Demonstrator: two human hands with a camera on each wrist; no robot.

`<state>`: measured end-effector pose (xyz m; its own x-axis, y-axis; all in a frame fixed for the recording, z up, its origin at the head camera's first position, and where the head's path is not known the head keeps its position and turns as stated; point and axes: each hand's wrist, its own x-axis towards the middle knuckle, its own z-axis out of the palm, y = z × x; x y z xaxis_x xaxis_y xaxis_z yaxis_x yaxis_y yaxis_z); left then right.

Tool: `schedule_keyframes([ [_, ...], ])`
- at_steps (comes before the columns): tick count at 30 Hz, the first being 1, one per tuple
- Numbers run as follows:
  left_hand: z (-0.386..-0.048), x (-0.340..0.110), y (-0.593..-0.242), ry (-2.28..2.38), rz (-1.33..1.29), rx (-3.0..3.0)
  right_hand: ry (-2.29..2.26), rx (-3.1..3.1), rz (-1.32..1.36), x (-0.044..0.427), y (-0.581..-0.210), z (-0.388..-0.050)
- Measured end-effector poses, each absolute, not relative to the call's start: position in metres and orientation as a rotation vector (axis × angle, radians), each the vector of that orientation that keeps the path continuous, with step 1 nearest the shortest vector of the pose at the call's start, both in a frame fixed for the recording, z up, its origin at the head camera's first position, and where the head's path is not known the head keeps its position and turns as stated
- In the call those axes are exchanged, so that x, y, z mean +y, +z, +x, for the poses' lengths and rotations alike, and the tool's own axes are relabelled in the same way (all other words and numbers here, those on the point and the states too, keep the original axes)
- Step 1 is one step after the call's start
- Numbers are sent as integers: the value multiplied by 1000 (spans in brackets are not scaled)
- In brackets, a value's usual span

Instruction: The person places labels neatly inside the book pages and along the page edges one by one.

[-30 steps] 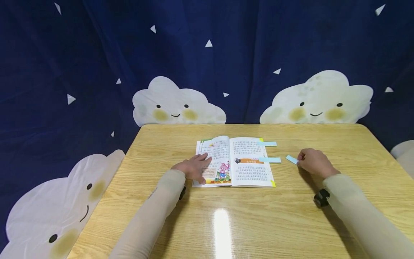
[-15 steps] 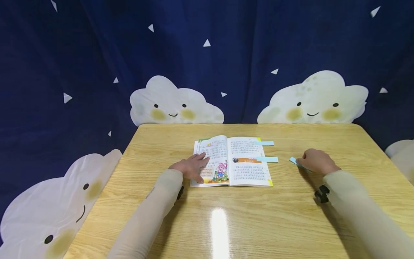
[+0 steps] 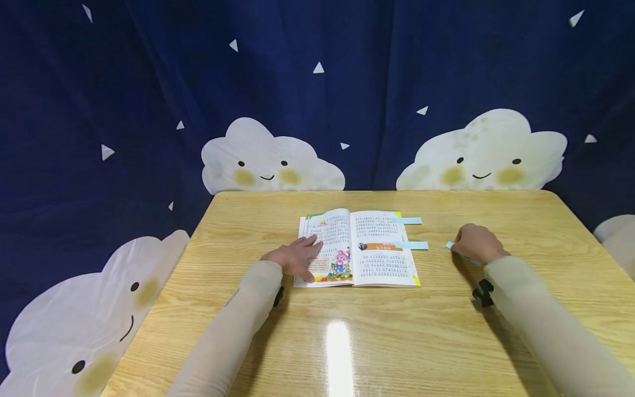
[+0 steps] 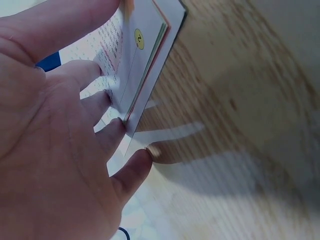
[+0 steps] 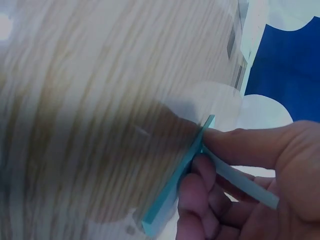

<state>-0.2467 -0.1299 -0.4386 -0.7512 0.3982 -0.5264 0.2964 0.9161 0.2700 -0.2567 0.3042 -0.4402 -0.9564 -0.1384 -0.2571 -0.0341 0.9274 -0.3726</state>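
Blue strip pad (image 5: pixel 172 187) sat right of the open book (image 3: pixel 384 271), its bent-back strip (image 5: pixel 245 184) pinched by the right hand (image 3: pixel 478 242), while the left hand (image 3: pixel 295 259) lay spread on the left page (image 3: pixel 338 231), and a hurried pull could have torn it or dragged the pad.

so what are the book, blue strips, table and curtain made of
Book: smooth paper, it seems; thin, curving printed pages.
Blue strips: thin paper or plastic, fairly matt, without glare.
Table: glossy wood or laminate, with grain and a bright reflection.
Curtain: probably matt cloth, given its soft folds.
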Motion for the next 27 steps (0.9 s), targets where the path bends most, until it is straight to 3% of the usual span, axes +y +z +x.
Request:
schedule_keyframes([
  [18, -247, -130, -435, 261, 516, 2477, -551, 2853, -218, 312, -441, -255],
  [27, -246, -130, -436, 235, 510, 2479, -688, 2799, -137, 315, -441, -252],
])
